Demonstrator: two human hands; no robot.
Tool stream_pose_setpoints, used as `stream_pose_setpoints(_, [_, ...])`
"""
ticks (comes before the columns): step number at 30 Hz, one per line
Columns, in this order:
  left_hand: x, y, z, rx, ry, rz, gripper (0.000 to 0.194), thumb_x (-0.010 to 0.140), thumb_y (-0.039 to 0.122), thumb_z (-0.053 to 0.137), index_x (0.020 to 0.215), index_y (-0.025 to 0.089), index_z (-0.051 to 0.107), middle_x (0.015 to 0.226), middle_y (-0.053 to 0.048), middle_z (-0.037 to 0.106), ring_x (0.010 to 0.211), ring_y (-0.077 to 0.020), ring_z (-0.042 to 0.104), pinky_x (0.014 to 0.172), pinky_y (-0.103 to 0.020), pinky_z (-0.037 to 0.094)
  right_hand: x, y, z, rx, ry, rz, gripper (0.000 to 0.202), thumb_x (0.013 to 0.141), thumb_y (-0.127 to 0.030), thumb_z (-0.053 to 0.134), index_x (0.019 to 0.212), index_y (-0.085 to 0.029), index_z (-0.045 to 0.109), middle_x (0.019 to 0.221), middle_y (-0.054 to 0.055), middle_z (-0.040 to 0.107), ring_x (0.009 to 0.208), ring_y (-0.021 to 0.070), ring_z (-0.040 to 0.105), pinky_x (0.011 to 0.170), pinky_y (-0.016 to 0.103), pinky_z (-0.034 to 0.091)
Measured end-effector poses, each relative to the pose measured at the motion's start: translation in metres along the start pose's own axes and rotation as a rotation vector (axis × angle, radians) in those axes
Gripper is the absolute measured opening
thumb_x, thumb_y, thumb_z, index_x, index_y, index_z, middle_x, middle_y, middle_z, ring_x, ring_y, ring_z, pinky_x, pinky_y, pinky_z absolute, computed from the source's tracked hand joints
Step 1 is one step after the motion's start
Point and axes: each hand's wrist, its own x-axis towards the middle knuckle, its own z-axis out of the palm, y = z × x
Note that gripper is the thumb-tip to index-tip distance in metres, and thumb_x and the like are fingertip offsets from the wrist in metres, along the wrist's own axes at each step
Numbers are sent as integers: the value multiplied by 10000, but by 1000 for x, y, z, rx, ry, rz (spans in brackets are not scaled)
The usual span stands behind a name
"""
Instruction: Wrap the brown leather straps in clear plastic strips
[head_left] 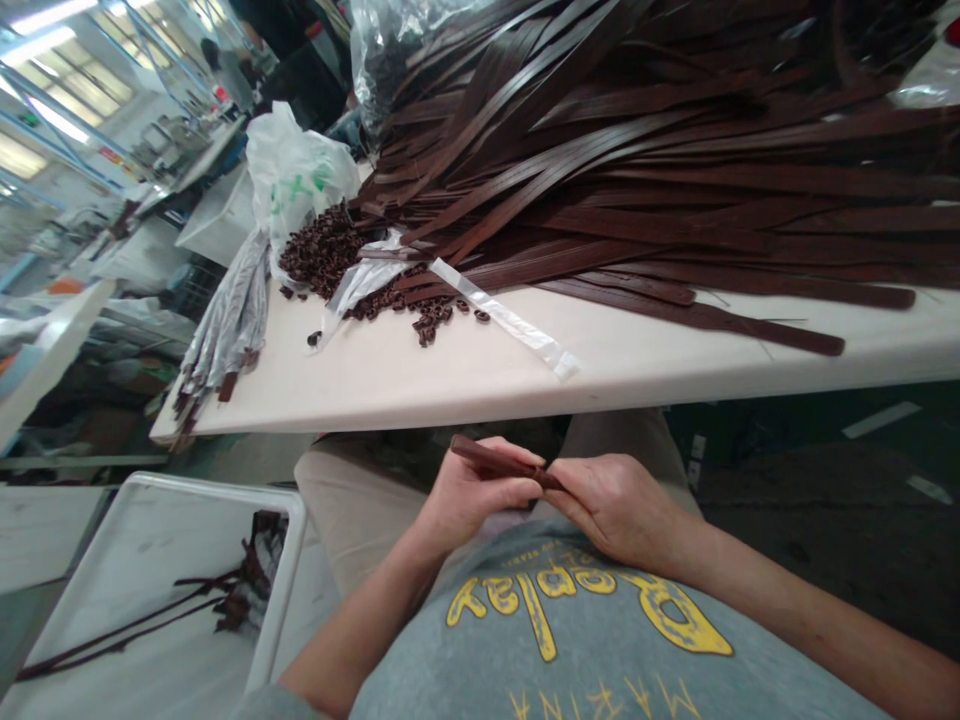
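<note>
Both of my hands meet over my lap, below the table edge. My left hand (469, 495) and my right hand (611, 500) pinch one short dark brown leather strap (495, 460), which points up and left past my left thumb. Its right end is hidden between my fingertips. On the white table (480, 375) above lies a big heap of long brown straps (645, 170), with a pile of small brown loops (322, 250) at its left end.
A white plastic bag (296, 170) stands behind the loops, and a clear plastic strip (510, 320) lies near the table's front edge. Plastic-wrapped strap bundles (225, 320) hang off the left corner. A white bin (157, 580) at lower left holds a few straps.
</note>
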Motion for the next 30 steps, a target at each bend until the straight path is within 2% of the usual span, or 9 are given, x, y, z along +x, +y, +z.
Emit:
stream_pose_setpoints(3, [0,-2,5,0,-10,-22,282,563,279,915,782,166,777,628,-9,683,528,-105,572,518,-220,479,5,-2,1,20,-22,9,420,1063,-336,337,742,-198,571,616,16,659,536,145,607,522,278,325])
stream_pose_setpoints(7, [1,-3,-8,37,63,38,292,582,313,907,795,160,777,600,-5,665,513,-104,554,507,-223,458,2,2,-3,-56,-103,72,235,1006,-337,499,844,-188,582,735,29,702,634,187,666,550,289,356])
stream_pose_setpoints(11, [1,-4,-17,10,100,91,289,596,319,901,811,169,780,560,15,638,484,-80,513,488,-201,418,-7,7,-3,-115,-133,94,258,1000,-341,499,797,-198,566,680,24,687,578,188,652,520,298,330])
stream_pose_setpoints(16, [-2,-10,2,29,33,-18,294,560,291,913,786,166,772,646,-12,697,549,-116,575,552,-237,475,-1,-3,4,-83,-107,56,363,1030,-328,395,753,-193,587,631,48,676,557,182,631,519,303,317])
stream_pose_setpoints(19, [-3,-10,4,22,40,-4,296,568,295,911,794,165,772,717,-27,725,618,-137,615,605,-248,497,6,-3,-2,62,-159,139,323,1005,-334,407,815,-180,618,728,73,707,638,209,655,565,304,384])
stream_pose_setpoints(21, [-2,-7,-5,17,66,52,290,600,301,901,829,172,778,725,-22,725,642,-135,626,632,-240,502,5,5,-12,243,-219,205,276,982,-346,431,1042,-173,637,948,91,736,810,229,683,677,316,465])
stream_pose_setpoints(24, [-2,3,-28,-74,165,159,290,627,328,894,854,186,784,669,2,701,610,-104,617,618,-202,498,-8,28,-27,436,-317,273,419,966,-435,466,1287,-180,553,1172,105,695,999,257,665,836,361,504])
stream_pose_setpoints(27, [-7,14,-54,-183,288,218,297,620,333,902,856,193,787,689,3,713,600,-84,626,600,-170,505,-22,45,-33,545,-452,359,382,948,-488,524,1155,-182,621,1044,78,720,917,248,673,786,342,521])
stream_pose_setpoints(30, [-14,20,-73,-252,409,291,320,609,335,908,863,184,786,730,-8,729,600,-79,635,593,-165,522,-24,44,-30,715,-524,425,275,959,-427,518,973,-190,656,848,27,706,755,190,652,682,291,510])
